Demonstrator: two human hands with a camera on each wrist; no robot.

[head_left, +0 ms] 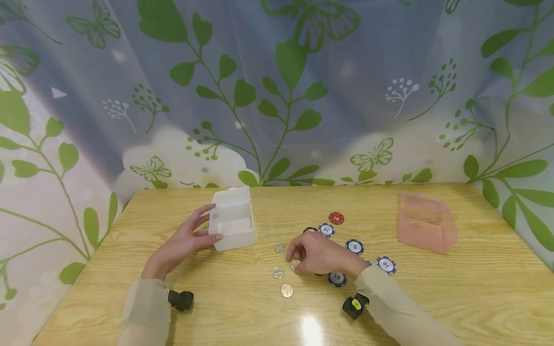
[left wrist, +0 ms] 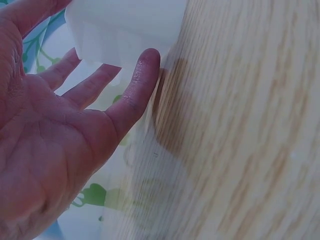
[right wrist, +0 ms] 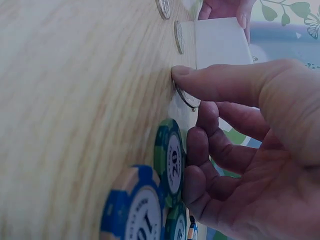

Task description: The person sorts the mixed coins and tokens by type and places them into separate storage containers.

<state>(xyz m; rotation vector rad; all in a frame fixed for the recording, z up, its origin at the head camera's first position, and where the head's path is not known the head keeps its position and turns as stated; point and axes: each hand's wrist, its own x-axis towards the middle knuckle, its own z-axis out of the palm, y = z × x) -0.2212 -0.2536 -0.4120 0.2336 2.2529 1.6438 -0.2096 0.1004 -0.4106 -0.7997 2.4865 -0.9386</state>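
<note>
My left hand [head_left: 183, 239] grips a white box [head_left: 233, 240] at its left side, with the thumb at the front corner and the fingers spread along the side. The box's lid [head_left: 232, 196] stands open at the back. In the left wrist view the thumb [left wrist: 142, 75] lies against the box's lower edge, and the box hides some fingertips. To the right, my right hand [head_left: 318, 252] pinches a coin [right wrist: 188, 96] close over the table, the thumb on its edge. Three other coins lie near it: one behind [head_left: 279, 248], one left [head_left: 277, 273] and one in front [head_left: 287, 290].
Poker chips lie around my right hand, among them a red chip [head_left: 336, 218] and several blue-and-white chips [head_left: 386, 265]; the hand covers some. A translucent pink container [head_left: 426, 222] stands at the right of the wooden table [head_left: 216, 307]. A leaf-patterned curtain [head_left: 368, 86] hangs behind.
</note>
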